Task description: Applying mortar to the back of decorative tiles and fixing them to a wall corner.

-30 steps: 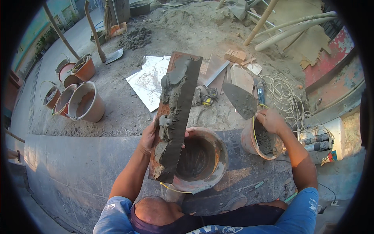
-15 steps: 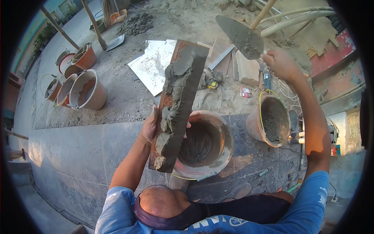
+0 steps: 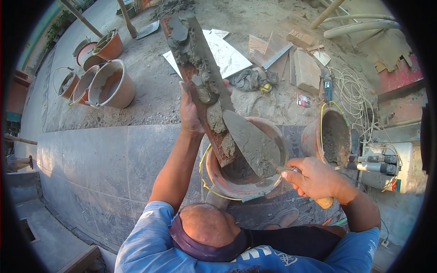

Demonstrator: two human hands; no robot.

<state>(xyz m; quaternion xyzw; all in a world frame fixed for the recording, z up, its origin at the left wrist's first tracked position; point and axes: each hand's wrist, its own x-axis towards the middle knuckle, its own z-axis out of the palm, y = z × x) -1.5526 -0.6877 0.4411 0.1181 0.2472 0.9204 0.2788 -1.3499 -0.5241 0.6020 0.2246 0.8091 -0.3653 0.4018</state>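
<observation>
Our left hand [image 3: 190,111] grips the mortar-coated tile strip [image 3: 200,82] tilted over the orange bucket [image 3: 248,164]; our right hand [image 3: 314,177] is closed round the trowel [image 3: 252,143] handle. Blade lies on the strip.

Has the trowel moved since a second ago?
Yes. The trowel has come down from beyond the right-hand bucket to over the middle bucket, against the mortar-covered tile.

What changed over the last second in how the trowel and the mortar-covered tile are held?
The right hand brought the trowel from up by the second bucket down and leftward, so its blade now lies against the lower end of the tile, above the bucket in front. The left hand kept its grip on the tile, mortar still on it. The buckets stayed put.
</observation>
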